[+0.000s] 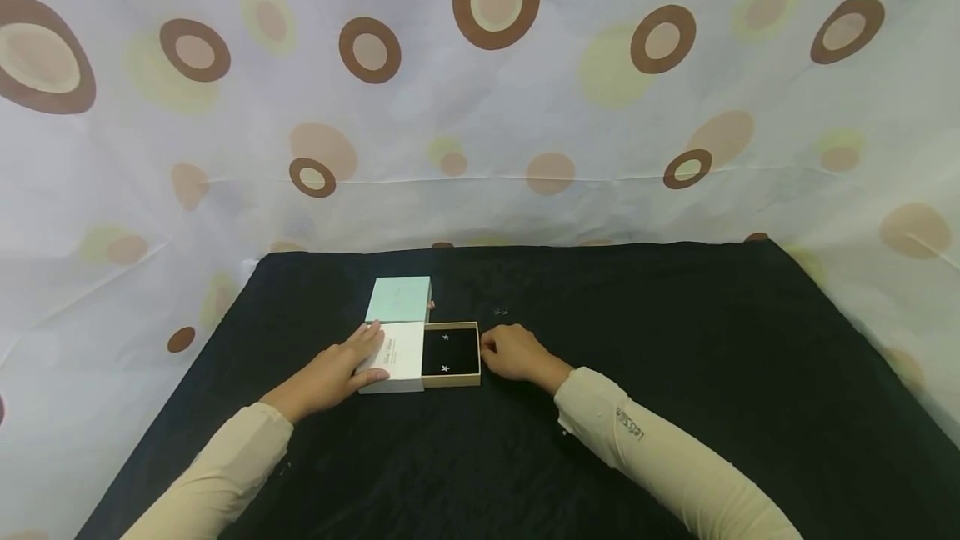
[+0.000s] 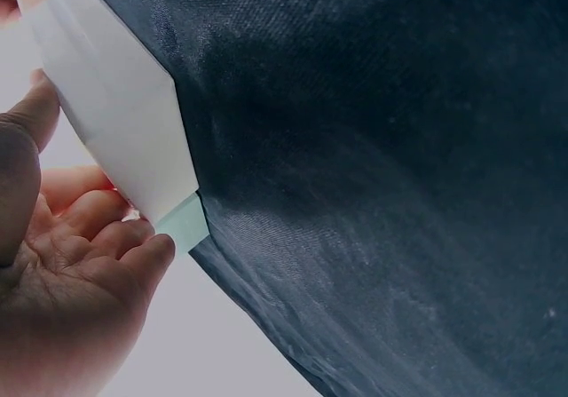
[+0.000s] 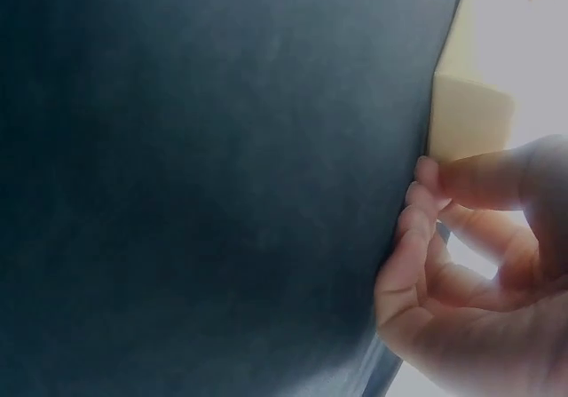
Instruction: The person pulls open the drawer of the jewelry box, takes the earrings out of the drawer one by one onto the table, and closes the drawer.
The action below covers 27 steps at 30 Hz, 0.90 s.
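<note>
A white box sleeve (image 1: 403, 348) with small printing lies on the black cloth, its drawer (image 1: 452, 380) drawn partway out to the right. The drawer has tan walls and a black insert, on which two small silver star-shaped pieces (image 1: 446, 369) sit. My left hand (image 1: 330, 373) holds the sleeve's left end, thumb and forefinger on its top, other fingers bent against its end in the left wrist view. At the drawer's right end, my right hand (image 1: 517, 352) is curled, thumb and forefinger pinching close against the tan end wall (image 3: 470, 117). The exact pinch point is hidden.
A mint-green box (image 1: 399, 298) with a pinkish tab on its right side lies directly behind the white sleeve. Two tiny silver star-shaped pieces (image 1: 502, 312) lie on the black cloth (image 1: 675, 340) beyond the right hand. A dotted pale curtain (image 1: 480, 123) hangs behind the table.
</note>
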Motion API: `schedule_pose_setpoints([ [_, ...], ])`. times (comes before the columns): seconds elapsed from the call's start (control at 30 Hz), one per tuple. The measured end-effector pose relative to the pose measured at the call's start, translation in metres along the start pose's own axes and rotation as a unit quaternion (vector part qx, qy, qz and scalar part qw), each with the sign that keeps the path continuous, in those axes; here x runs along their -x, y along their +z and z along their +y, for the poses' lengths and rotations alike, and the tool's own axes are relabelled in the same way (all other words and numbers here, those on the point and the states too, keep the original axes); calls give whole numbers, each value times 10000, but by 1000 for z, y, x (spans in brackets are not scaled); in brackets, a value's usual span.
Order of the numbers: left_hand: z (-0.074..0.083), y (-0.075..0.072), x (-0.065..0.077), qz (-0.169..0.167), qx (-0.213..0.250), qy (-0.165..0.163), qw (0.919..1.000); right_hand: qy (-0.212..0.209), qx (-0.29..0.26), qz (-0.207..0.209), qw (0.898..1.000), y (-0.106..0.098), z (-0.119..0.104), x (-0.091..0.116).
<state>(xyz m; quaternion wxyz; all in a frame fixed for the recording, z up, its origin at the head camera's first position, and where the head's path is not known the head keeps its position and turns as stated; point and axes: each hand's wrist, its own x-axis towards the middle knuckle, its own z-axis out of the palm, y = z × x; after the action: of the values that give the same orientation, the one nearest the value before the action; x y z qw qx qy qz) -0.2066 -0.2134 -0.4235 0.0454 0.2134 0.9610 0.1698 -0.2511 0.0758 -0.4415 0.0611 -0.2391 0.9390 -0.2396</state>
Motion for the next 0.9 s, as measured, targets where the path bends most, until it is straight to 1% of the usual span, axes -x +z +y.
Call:
schedule_pose_setpoints([
  [0.27,0,-1,0,2,11,13,10000,46,-122,5,9999,2,1,0],
  [0.43,-1,0,0,8,3,22,10000,137,-92,-33,9999,1,1,0],
  [0.53,-1,1,0,3,31,4,10000,312,29,-196,9993,-5,0,2],
  [0.6,0,1,0,-11,57,-12,10000,440,164,-337,9983,-14,-3,4],
  [0.67,0,2,1,-23,67,-43,10000,551,290,-383,9973,-22,-7,7],
  [0.73,0,2,1,-20,47,-66,10000,530,357,-221,9977,-29,-12,9],
  [0.9,0,1,2,24,17,-71,10000,129,122,599,9980,-34,-26,8],
])
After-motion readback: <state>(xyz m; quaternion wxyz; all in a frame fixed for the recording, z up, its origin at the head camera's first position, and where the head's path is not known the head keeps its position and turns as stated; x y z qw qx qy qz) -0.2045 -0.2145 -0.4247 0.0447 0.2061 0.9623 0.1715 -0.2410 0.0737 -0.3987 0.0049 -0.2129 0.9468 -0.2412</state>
